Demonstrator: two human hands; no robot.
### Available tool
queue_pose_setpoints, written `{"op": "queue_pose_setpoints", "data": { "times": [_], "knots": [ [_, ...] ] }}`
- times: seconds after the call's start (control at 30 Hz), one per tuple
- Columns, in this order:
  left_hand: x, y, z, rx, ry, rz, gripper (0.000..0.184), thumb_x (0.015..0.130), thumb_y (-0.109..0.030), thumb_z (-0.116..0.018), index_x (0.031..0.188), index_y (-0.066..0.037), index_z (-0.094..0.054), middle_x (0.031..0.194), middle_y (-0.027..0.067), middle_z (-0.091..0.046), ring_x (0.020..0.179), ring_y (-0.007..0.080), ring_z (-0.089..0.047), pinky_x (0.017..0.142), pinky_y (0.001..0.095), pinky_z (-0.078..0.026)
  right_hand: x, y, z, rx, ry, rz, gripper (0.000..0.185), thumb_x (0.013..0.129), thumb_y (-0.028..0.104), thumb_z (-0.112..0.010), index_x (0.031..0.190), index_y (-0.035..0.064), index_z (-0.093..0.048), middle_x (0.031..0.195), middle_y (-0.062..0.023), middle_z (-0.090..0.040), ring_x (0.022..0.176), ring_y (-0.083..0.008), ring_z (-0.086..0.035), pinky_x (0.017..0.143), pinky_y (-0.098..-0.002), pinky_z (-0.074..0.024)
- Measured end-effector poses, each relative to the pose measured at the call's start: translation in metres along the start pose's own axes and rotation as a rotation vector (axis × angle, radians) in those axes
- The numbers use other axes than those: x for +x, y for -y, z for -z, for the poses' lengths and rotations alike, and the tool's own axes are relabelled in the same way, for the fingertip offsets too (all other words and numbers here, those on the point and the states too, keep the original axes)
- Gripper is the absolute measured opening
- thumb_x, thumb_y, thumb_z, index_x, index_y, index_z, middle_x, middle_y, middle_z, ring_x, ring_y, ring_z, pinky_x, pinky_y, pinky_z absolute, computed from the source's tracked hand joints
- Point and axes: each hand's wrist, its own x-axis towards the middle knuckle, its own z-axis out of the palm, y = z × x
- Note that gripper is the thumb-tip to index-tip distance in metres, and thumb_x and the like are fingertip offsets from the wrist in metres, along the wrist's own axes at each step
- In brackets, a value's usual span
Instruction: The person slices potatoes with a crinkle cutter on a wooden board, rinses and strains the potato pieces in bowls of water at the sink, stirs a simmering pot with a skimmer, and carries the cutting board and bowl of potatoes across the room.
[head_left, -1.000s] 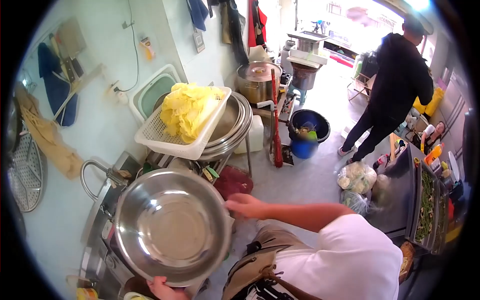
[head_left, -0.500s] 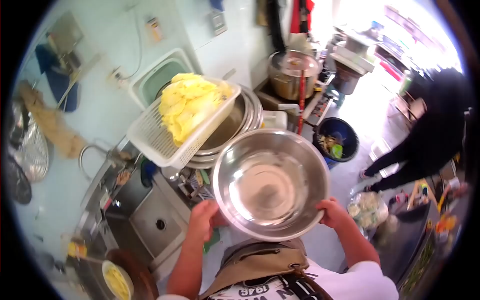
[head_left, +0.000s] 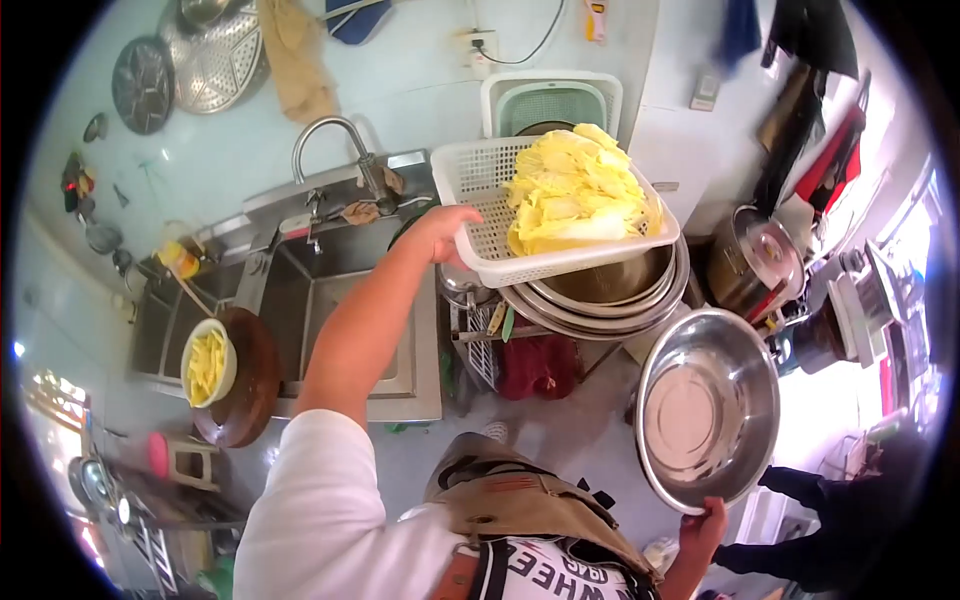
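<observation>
Gripping with the left hand (head_left: 448, 234) the left end of a white basket (head_left: 490, 180), closing that hand over the rim. Gripping with the right hand (head_left: 704, 526) the lower rim of a steel basin (head_left: 690, 410), holding it tilted above the floor (head_left: 600, 440). Having the basket lying partly over stacked steel bowls (head_left: 600, 310), with a heap of yellow leaves (head_left: 580, 190) filling its right side. Standing near a sink (head_left: 335, 290) in a steel bench (head_left: 405, 408), with a bowl (head_left: 224, 385) of yellow pieces (head_left: 205, 365) showing against a round brown block (head_left: 254, 385) farther left.
</observation>
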Motion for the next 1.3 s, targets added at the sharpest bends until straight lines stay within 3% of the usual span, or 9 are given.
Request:
{"op": "queue_pose_setpoints", "data": {
  "times": [0.17,0.27,0.33,0.4,0.43,0.5,0.6,1.03,1.3],
  "knots": [
    [0.024,0.026,0.010,-0.170,0.216,-0.023,0.045,0.071,0.000,-0.052,0.116,0.003,-0.050,0.111,0.0217,-0.058,0.104,0.0377,-0.059,0.090,0.0581,-0.046,-0.002,-0.008,0.017,-0.034,-0.036,-0.079,0.004,0.076,0.012,-0.056,0.076,0.0111,-0.052,0.069,0.0012,-0.056,0.046,-0.0101,-0.048,0.034,-0.0209,-0.0353],
    [0.026,0.043,0.005,-0.318,-0.024,-0.066,0.043,0.062,0.008,-0.058,0.105,0.005,-0.055,0.091,0.0182,-0.056,0.087,0.0380,-0.061,0.078,0.0584,-0.051,0.011,-0.021,0.005,-0.037,-0.033,-0.105,0.006,0.076,0.014,-0.058,0.076,0.0126,-0.052,0.069,0.0017,-0.055,0.047,-0.0081,-0.047,0.034,-0.0207,-0.0345],
    [0.010,0.044,-0.012,-0.307,-0.061,-0.114,0.045,0.061,0.008,-0.059,0.106,0.006,-0.055,0.089,0.0179,-0.055,0.083,0.0374,-0.060,0.074,0.0570,-0.052,0.033,-0.024,0.024,-0.086,-0.022,-0.194,0.011,0.083,0.011,-0.058,0.082,0.0006,-0.057,0.078,-0.0084,-0.057,0.061,-0.0154,-0.051,0.049,-0.0282,-0.0444],
    [-0.007,0.040,-0.009,-0.353,-0.103,-0.133,0.045,0.061,0.008,-0.060,0.105,0.008,-0.054,0.089,0.0174,-0.054,0.081,0.0358,-0.060,0.073,0.0543,-0.052,-0.038,0.003,-0.069,-0.063,-0.132,-0.206,0.015,0.084,0.007,-0.057,0.069,0.0073,-0.054,0.059,-0.0035,-0.046,0.049,-0.0128,-0.040,0.040,-0.0264,-0.0347],
    [-0.012,0.047,-0.014,-0.362,-0.088,-0.116,0.045,0.061,0.008,-0.060,0.105,0.009,-0.053,0.088,0.0172,-0.054,0.080,0.0351,-0.060,0.073,0.0529,-0.053,-0.009,-0.021,-0.036,-0.514,0.095,0.509,0.004,0.081,0.006,-0.054,0.084,0.0039,-0.054,0.074,-0.0061,-0.051,0.060,-0.0122,-0.046,0.046,-0.0220,-0.0376],
    [-0.017,0.055,-0.007,-0.266,-0.192,-0.148,0.040,0.064,0.004,-0.061,0.103,0.011,-0.053,0.087,0.0151,-0.055,0.080,0.0309,-0.060,0.074,0.0469,-0.053,-0.016,-0.017,-0.032,-0.127,-0.063,-0.011,0.005,0.079,0.009,-0.057,0.081,0.0072,-0.053,0.070,-0.0026,-0.051,0.052,-0.0116,-0.044,0.041,-0.0218,-0.0359],
    [-0.036,0.043,0.016,-0.271,-0.071,-0.128,0.044,0.066,0.003,-0.054,0.109,0.009,-0.053,0.096,0.0149,-0.058,0.094,0.0308,-0.060,0.085,0.0451,-0.051,-0.019,-0.019,-0.036,0.024,-0.196,-0.156,0.009,0.076,0.010,-0.061,0.076,0.0102,-0.051,0.064,0.0008,-0.049,0.043,-0.0117,-0.041,0.036,-0.0223,-0.0335],
    [-0.100,0.095,0.118,-0.261,-0.176,-0.193,0.054,0.064,-0.001,-0.047,0.118,0.007,-0.047,0.104,0.0178,-0.055,0.096,0.0351,-0.058,0.079,0.0495,-0.053,-0.041,-0.012,-0.073,0.043,-0.123,0.188,0.013,0.074,0.002,-0.055,0.086,0.0008,-0.050,0.069,-0.0081,-0.054,0.048,-0.0194,-0.051,0.037,-0.0317,-0.0376],
    [-0.153,0.101,0.087,-0.339,-0.220,-0.188,0.057,0.063,0.001,-0.046,0.120,0.005,-0.046,0.104,0.0177,-0.057,0.093,0.0345,-0.060,0.079,0.0488,-0.054,-0.013,0.046,-0.100,-0.042,-0.128,0.357,0.025,0.074,0.003,-0.058,0.096,0.0015,-0.047,0.073,-0.0102,-0.054,0.051,-0.0206,-0.054,0.037,-0.0309,-0.0387]
  ]
}}
